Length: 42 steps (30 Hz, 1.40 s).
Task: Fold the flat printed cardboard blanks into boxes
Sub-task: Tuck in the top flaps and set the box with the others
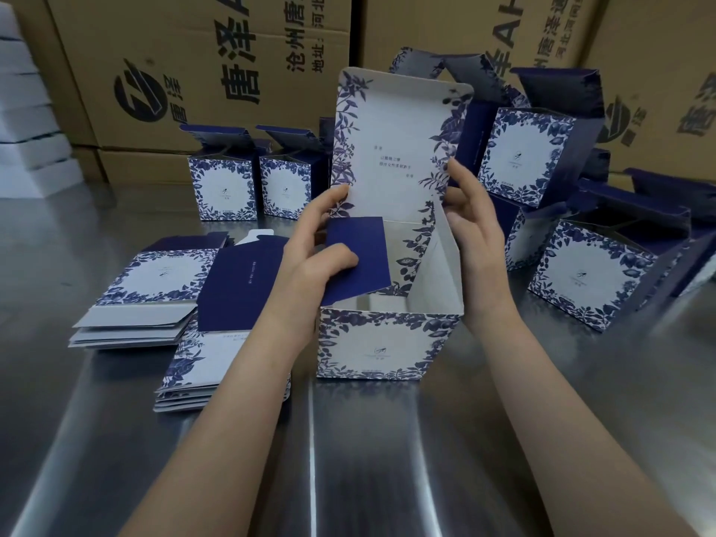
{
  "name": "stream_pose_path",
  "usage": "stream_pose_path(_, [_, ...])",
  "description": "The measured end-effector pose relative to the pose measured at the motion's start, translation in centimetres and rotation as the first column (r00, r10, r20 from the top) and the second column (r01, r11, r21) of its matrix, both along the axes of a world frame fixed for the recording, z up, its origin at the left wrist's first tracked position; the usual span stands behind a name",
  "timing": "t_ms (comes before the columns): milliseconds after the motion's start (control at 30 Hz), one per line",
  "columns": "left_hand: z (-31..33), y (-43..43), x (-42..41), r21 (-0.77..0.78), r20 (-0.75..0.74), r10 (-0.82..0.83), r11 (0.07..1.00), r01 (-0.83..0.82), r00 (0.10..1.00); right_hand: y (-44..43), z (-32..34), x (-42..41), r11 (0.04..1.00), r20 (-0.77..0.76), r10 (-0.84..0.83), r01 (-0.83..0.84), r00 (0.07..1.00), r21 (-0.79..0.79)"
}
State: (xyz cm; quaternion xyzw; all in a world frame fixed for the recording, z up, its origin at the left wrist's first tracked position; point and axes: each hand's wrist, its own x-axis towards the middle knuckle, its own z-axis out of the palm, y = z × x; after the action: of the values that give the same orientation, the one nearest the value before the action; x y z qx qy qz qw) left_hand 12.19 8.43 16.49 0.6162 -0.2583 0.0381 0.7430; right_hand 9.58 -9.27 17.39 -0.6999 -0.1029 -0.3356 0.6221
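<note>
A blue-and-white floral box (pixel 374 344) stands upright on the steel table in the middle, its top open and its tall lid panel (pixel 391 149) raised at the back. My left hand (pixel 314 250) pinches the dark blue left side flap (pixel 358 257), thumb on its outer face, fingers reaching the lid's left edge. My right hand (pixel 470 222) holds the box's right side, fingertips on the lid's right edge and the white right flap (pixel 438 273). Two stacks of flat blanks (pixel 155 288) lie to the left.
Two folded boxes (pixel 222 188) stand behind at the left, and a pile of folded boxes (pixel 589 273) fills the right side. Large brown cartons (pixel 201 63) wall off the back. White trays (pixel 27 122) are stacked at far left.
</note>
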Motion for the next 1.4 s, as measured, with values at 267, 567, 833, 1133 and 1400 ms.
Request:
stream_pose_path(267, [-0.4, 0.0, 0.7, -0.07, -0.106, 0.047, 0.996, -0.054, 0.993, 0.2, -0.4, 0.2, 0.997, -0.047, -0.015, 0.012, 0.999, -0.071])
stream_pose_path(567, [-0.6, -0.3, 0.9, -0.122, -0.226, 0.052, 0.989, -0.082, 0.973, -0.4, -1.0, 1.0, 0.993, -0.169, 0.106, -0.096, 0.98, 0.068])
stream_pose_path(833, [-0.8, -0.5, 1.2, -0.147, -0.228, 0.08, 0.982, -0.116, 0.97, -0.3, -1.2, 1.8, 0.973, -0.237, 0.147, -0.098, 0.96, 0.207])
stream_pose_path(1133, [-1.0, -0.4, 0.8, -0.116, -0.242, 0.098, 0.985, -0.129, 0.965, 0.0, -2.1, 1.8, 0.944, -0.234, 0.159, -0.078, 0.959, 0.32])
stream_pose_path(1400, [-1.2, -0.4, 0.9, -0.19, -0.29, 0.069, 0.973, -0.128, 0.955, -0.8, -2.4, 2.0, 0.885, -0.168, 0.293, -0.2, 0.941, 0.421])
